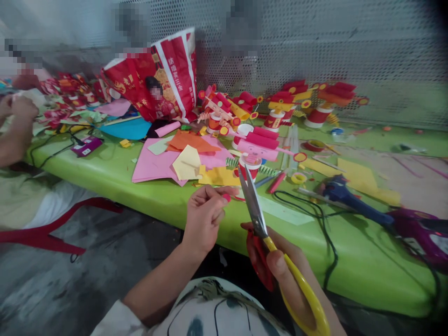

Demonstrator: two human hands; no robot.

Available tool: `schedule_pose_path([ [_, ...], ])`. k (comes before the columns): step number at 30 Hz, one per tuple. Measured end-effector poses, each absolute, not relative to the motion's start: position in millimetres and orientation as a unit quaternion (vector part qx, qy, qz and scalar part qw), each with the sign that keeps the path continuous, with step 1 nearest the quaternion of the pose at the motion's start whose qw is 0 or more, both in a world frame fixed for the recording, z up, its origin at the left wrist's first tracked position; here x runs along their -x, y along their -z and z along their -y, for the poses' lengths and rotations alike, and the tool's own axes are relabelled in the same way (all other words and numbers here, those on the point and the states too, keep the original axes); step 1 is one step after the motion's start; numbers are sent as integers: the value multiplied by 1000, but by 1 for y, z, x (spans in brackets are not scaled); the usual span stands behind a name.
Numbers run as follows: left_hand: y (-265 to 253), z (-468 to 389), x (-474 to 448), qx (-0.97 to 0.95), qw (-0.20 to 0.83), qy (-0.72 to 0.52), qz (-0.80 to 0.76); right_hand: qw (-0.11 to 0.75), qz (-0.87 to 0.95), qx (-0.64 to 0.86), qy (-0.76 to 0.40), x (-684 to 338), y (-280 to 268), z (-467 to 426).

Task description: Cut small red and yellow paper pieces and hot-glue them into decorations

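Note:
My left hand point(204, 219) is closed in a pinch on a small red paper piece point(227, 198) just in front of the table edge. In my right hand point(290, 259) is a pair of yellow-handled scissors point(258, 212), blades pointing up and away and nearly together. Something red point(261, 261) shows under the right fingers; whether it is part of the handles or paper, I cannot tell. Beyond the blade tips stands a paper-cup figure point(250, 161) with a pink rolled-paper top. Yellow paper point(219, 176) and pink sheets point(150, 163) lie beyond the left hand.
Several similar paper-cup figures point(320, 114) line the back of the green table point(105, 172), beside a red-and-white bag point(157, 84). To the right lie a blue glue gun point(353, 200), a black cord point(327, 233) and a purple device point(423, 233). Another person's hands point(21, 109) are at far left.

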State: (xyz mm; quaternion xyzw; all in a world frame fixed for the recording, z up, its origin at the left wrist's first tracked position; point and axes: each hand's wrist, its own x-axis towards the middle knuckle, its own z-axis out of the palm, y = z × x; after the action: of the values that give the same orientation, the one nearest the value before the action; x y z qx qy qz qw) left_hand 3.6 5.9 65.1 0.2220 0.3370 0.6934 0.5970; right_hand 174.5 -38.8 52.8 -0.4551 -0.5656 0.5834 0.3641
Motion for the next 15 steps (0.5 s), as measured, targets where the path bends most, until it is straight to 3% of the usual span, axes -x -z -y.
schedule_pose_path([
  [15,-56,-10,15,-129,630,-698,-315,354,563,452,-595,-177,-44,38],
])
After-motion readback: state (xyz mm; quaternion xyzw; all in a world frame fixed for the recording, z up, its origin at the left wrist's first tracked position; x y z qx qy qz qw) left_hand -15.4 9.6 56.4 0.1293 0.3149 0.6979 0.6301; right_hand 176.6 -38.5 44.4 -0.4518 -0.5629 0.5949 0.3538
